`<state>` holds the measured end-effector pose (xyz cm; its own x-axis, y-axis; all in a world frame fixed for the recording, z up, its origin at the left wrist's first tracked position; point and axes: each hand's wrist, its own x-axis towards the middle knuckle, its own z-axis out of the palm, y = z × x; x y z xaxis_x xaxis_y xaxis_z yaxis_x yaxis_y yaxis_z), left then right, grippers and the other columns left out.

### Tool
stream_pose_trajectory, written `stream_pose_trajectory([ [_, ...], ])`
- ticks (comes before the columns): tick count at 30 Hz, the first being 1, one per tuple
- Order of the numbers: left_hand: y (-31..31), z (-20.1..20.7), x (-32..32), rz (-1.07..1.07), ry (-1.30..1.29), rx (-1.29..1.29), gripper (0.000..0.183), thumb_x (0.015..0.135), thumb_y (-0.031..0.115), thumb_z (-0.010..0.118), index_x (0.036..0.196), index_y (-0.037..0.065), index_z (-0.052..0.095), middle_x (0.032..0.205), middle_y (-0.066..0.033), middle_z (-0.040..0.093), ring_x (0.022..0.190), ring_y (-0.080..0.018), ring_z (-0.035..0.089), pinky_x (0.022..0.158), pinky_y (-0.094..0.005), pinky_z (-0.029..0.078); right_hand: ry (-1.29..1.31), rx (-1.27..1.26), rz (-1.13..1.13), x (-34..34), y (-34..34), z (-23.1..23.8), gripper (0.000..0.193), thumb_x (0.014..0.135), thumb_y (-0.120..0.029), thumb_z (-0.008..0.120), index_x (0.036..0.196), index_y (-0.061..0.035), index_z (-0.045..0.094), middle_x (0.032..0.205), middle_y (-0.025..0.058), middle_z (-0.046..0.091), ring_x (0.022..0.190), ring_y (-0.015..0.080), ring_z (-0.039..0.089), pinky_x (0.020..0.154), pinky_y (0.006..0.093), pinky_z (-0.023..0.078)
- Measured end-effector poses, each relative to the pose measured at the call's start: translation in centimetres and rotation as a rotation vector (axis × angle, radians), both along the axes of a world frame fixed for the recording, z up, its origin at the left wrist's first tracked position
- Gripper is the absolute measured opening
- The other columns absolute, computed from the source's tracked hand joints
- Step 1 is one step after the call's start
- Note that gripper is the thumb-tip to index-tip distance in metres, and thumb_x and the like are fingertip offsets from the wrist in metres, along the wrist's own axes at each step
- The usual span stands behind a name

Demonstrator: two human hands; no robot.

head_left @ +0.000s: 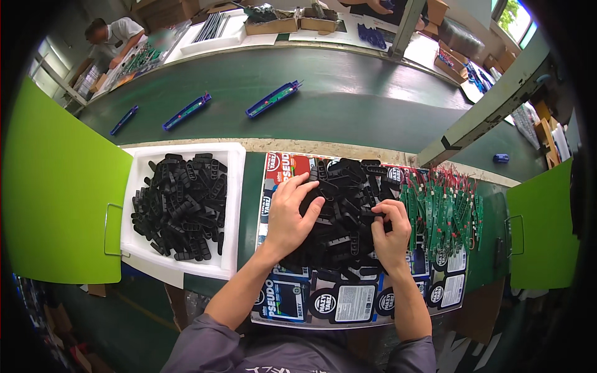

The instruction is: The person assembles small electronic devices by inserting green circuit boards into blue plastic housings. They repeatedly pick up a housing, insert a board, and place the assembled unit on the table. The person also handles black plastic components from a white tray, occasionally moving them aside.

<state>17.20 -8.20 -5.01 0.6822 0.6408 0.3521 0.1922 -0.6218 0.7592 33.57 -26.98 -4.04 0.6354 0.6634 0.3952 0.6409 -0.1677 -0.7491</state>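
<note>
Black parts: heaped on printed sheet
Left hand: fingers wide over heap
Right hand: narrow pinch; cannot tell if holding
Circuit boards: close by; sideways sweep could snag wires

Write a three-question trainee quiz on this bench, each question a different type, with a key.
1. True or false: the black pieces between the left hand and the right hand lie in the white tray.
2. Fill in the colour: the boards with red wires, to the right of the right hand, are ____.
3. How many long blue casings lie on the table beyond the hands, left of the slanted post?

Key
1. False; they lie on the printed sheet, right of the tray.
2. Green.
3. Three.
</note>
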Motion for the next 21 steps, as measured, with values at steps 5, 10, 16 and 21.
stream_pose_trajectory([
  [5, 0.0, 0.0, 0.2, -0.01, 0.002, 0.041, 0.039, 0.097, 0.024, 0.074, 0.129, 0.002, 0.072, 0.142, -0.0186, 0.064, 0.134, -0.0389, 0.057, 0.117, -0.0475, 0.04, 0.01, 0.012, -0.026, -0.2, 0.0, 0.2, 0.021, 0.085, 0.01, 0.066, 0.102, -0.0007, 0.071, 0.105, 0.0105, 0.067, 0.079, 0.019, 0.065, 0.067, 0.0303, 0.053],
  [10, 0.0, -0.2, 0.6, -0.01, 0.006, 0.03, 0.039, 0.093, 0.026, 0.076, 0.125, 0.004, 0.073, 0.141, -0.0184, 0.065, 0.133, -0.0384, 0.057, 0.114, -0.0489, 0.04, 0.005, 0.04, -0.017, 0.2, 0.1, 0.0, 0.018, 0.086, 0.006, 0.067, 0.101, -0.0022, 0.072, 0.104, 0.0142, 0.068, 0.09, 0.0306, 0.069, 0.078, 0.0387, 0.056],
  [16, -0.5, 0.0, 0.5, -0.011, 0.04, 0.007, 0.037, 0.096, 0.02, 0.073, 0.128, 0.002, 0.071, 0.144, -0.0187, 0.063, 0.136, -0.0387, 0.055, 0.118, -0.0481, 0.037, 0.043, 0.096, 0.007, 0.4, -0.2, -0.5, 0.014, 0.091, 0.004, 0.069, 0.103, -0.0002, 0.072, 0.105, 0.0103, 0.068, 0.081, 0.0198, 0.068, 0.07, 0.0311, 0.055],
  [21, -0.7, 0.3, 0.8, -0.019, 0.046, 0.007, 0.037, 0.097, 0.021, 0.071, 0.129, 0.002, 0.071, 0.144, -0.0183, 0.062, 0.136, -0.0385, 0.054, 0.119, -0.0485, 0.036, 0.038, 0.108, 0.004, 0.6, -0.4, -0.5, 0.014, 0.089, 0.003, 0.068, 0.102, 0.0003, 0.072, 0.104, 0.0151, 0.069, 0.093, 0.0317, 0.071, 0.079, 0.0392, 0.057],
])
